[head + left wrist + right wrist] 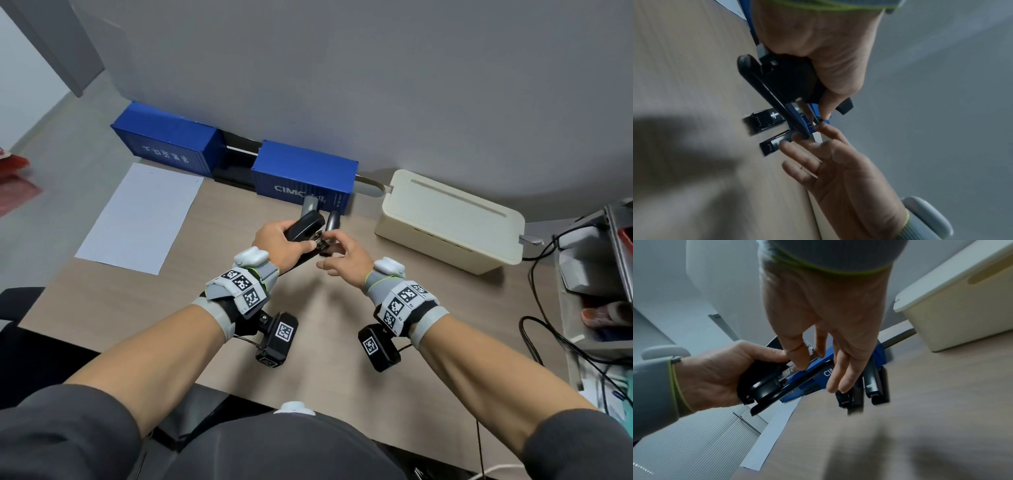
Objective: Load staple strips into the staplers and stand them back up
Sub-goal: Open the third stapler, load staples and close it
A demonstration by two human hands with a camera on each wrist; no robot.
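Note:
My left hand (pixel 278 240) grips a black stapler (pixel 304 226) held above the desk, its top hinged away from the base arm (pixel 764 91). My right hand (pixel 323 242) pinches the metal magazine (pixel 810 348) at the stapler's front between thumb and index finger, with the other fingers spread and straight. Whether a staple strip sits in the magazine is hidden by the fingertips. Two more black staplers (pixel 310 204) (pixel 334 219) stand upright just behind, by the blue box. A thin strip (pixel 747 423) lies on the paper.
A white paper sheet (pixel 137 219) lies at the left of the wooden desk (pixel 325 359). Two blue container-shaped boxes (pixel 305 178) (pixel 168 144) line the back wall. A cream box (pixel 448 222) stands at the right, with cables and a tray beyond.

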